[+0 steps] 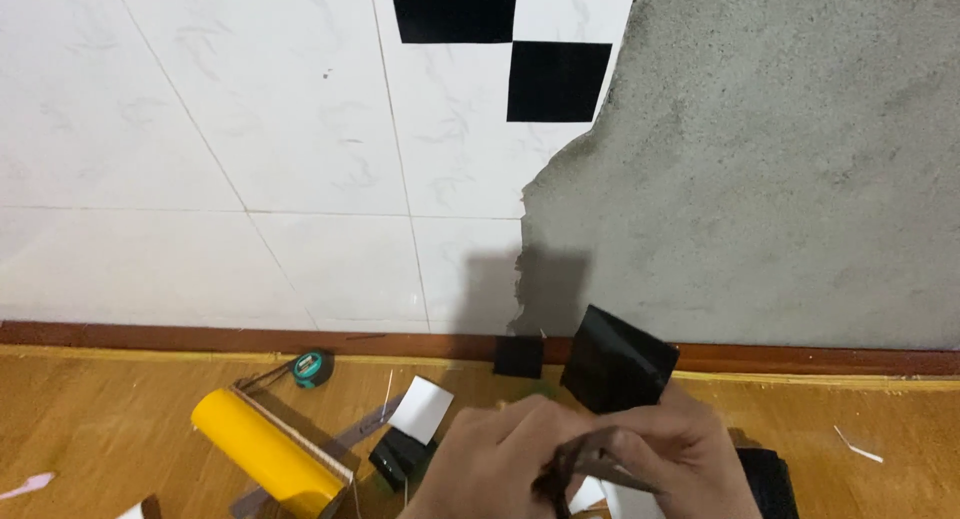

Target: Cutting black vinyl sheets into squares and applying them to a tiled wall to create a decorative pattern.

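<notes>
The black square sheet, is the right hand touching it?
Touching. The head view shows the right hand pinching the lower edge of the black square sheet.

Both wrists run off the bottom edge, so the left hand (pixel 490 464) and right hand (pixel 665 459) show only in part. Their fingers cover the lower part of the black sheet (pixel 617 364). The yellow roller (pixel 265 449) is cut off below. The teal object (pixel 312 368) is too small to identify.

You see an evenly lit, fairly bright indoor view. Your hands cast a soft grey shadow (pixel 545 289) on the wall above the skirting board (pixel 200 337). Glossy white tiles (pixel 250 129) show faint sheen; focus is slightly soft throughout.
</notes>
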